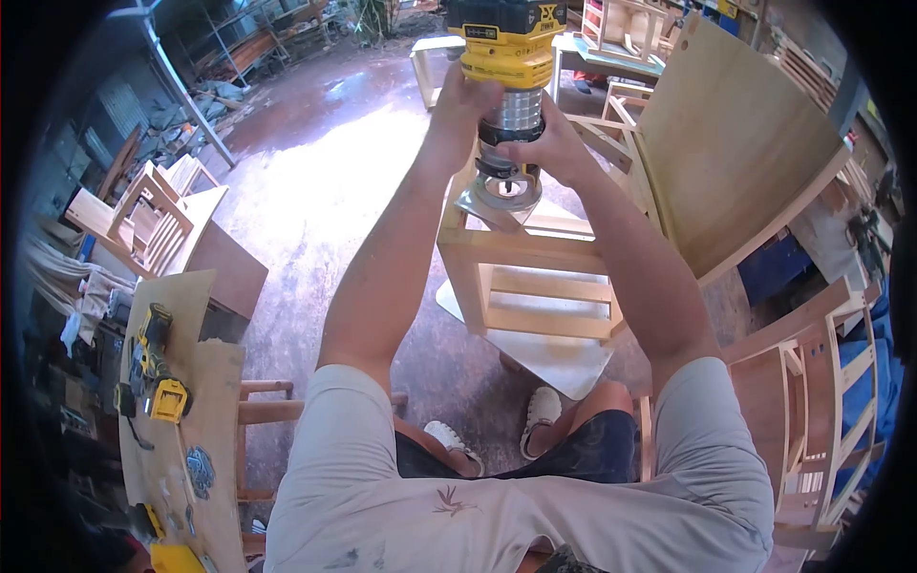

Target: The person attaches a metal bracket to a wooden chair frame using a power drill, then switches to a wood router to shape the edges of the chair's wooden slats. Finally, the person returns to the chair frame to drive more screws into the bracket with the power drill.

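Note:
A yellow and black cordless router (513, 72) is held upright at the top centre, between both of my hands. My left hand (465, 107) is wrapped round its left side, just under the yellow housing. My right hand (549, 143) grips the lower right side, with the thumb across the black part of the body. The router's clear base (497, 205) is over the top edge of a light wooden frame (516, 250) with slats. Under that frame lies a pale board (573, 368). Whether the base touches the wood is hard to tell.
At the left, a plywood-topped bench (218, 401) bears a yellow and black drill (156, 339) and a pile of screws (200, 470). Wooden chair frames (158, 215) stand beyond it. A large curved panel (735, 143) rises at the right, with a wooden frame (812, 401) nearer.

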{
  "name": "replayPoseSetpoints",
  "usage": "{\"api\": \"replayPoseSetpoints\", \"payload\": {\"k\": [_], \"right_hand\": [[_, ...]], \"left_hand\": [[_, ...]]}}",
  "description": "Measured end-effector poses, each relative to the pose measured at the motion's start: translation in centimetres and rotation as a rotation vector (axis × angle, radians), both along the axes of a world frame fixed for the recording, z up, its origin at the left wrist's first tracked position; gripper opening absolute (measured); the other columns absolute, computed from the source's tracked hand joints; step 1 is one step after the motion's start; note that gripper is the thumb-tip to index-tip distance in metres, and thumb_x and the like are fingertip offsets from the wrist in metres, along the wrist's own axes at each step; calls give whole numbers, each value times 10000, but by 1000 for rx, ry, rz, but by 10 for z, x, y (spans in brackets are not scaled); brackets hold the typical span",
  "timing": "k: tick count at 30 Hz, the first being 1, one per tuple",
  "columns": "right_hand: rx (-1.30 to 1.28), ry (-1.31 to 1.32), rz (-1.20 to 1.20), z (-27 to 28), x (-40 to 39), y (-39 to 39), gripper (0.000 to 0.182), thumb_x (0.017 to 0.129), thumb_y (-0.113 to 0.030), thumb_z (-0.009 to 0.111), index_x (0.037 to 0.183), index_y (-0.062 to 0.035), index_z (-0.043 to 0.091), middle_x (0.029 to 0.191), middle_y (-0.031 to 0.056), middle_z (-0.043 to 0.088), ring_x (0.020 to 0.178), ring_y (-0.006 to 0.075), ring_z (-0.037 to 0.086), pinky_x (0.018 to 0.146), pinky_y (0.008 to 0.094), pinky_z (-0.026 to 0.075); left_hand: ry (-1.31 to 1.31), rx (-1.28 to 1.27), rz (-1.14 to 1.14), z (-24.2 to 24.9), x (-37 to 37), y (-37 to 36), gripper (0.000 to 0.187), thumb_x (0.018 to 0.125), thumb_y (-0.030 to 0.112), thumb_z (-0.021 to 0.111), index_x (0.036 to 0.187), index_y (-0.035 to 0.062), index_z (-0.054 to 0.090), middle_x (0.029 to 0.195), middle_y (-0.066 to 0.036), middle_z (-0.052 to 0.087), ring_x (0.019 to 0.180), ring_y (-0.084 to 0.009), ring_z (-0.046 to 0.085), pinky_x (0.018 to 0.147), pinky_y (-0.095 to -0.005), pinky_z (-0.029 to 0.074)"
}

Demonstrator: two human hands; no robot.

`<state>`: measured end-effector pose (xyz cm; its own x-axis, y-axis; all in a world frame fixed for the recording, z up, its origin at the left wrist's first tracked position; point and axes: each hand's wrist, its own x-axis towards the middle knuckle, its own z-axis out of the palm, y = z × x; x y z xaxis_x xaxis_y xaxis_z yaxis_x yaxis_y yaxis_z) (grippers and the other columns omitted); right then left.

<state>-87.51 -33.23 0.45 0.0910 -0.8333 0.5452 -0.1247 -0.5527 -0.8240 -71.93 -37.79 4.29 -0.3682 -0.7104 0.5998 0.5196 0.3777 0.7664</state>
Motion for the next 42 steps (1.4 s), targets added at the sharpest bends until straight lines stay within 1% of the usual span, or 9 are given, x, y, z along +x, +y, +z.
{"api": "replayPoseSetpoints", "payload": {"k": [6, 9, 12, 25, 28, 30, 31, 38, 42], "right_hand": [[-22, -13, 36, 5, 3, 5, 877, 590, -219, 872, 1308, -31, 405, 1147, 109, 579, 1046, 199, 585, 921, 342, 475], [12, 67, -26, 9, 3, 10, 941, 589, -324, 898, 1328, -25, 398, 1191, 107, 554, 1104, 204, 546, 958, 338, 436], [-24, 57, -15, 6, 2, 6, 934, 593, -312, 895, 1328, -25, 395, 1203, 108, 544, 1104, 206, 547, 948, 342, 446], [-61, 10, 26, 0, 2, 0, 903, 592, -182, 857, 1333, -18, 370, 1154, 107, 569, 1055, 200, 577, 908, 345, 488], [-90, 0, 37, 4, 2, -4, 904, 589, -185, 854, 1330, -9, 367, 1151, 114, 570, 1053, 206, 580, 911, 347, 488], [-82, -30, 11, 1, 6, 2, 914, 582, -202, 846, 1331, -4, 360, 1153, 128, 570, 1057, 215, 582, 913, 342, 486], [-56, 34, -72, 0, 6, 3, 933, 574, -234, 840, 1337, -15, 351, 1163, 139, 568, 1063, 226, 584, 916, 338, 483], [-82, 28, -151, -1, 15, 10, 982, 576, -269, 839, 1379, -45, 320, 1193, 150, 554, 1077, 239, 582, 937, 343, 477], [-108, 4, -166, -6, 20, 9, 1013, 586, -264, 837, 1410, -51, 289, 1206, 148, 546, 1085, 239, 579, 937, 347, 477]], "left_hand": [[-41, -184, 288, -8, -17, 12, 669, 731, 77, 794, 1220, -39, 352, 1087, -151, 605, 979, -196, 625, 820, -310, 530], [-35, -159, 327, -10, -16, 14, 728, 729, 113, 817, 1235, -55, 322, 1048, -192, 626, 938, -208, 649, 764, -300, 565], [-24, -118, 316, -8, -17, 18, 778, 710, 48, 810, 1262, -48, 269, 1078, -185, 623, 955, -198, 644, 797, -285, 547], [18, -85, 187, -11, -15, 15, 792, 730, 64, 798, 1287, -20, 242, 1126, -195, 594, 999, -222, 627, 810, -316, 553], [28, -86, 228, -5, -15, 15, 790, 713, 103, 820, 1283, -14, 285, 1129, -182, 592, 1041, -246, 617, 859, -348, 547], [-71, -185, 136, -4, -9, 11, 714, 703, 130, 822, 1254, -19, 392, 1119, -151, 608, 1012, -221, 627, 857, -343, 541], [-252, -171, 215, -4, -5, 10, 613, 711, 167, 809, 1201, -25, 493, 1100, -135, 628, 980, -202, 640, 847, -333, 537], [-271, -105, 235, -15, -8, 12, 587, 739, 229, 773, 1195, -40, 519, 1083, -144, 644, 950, -208, 650, 835, -321, 530], [-284, -76, 231, -16, -4, 10, 532, 738, 174, 790, 1163, -26, 541, 1072, -126, 659, 981, -200, 649, 858, -316, 514]]}}
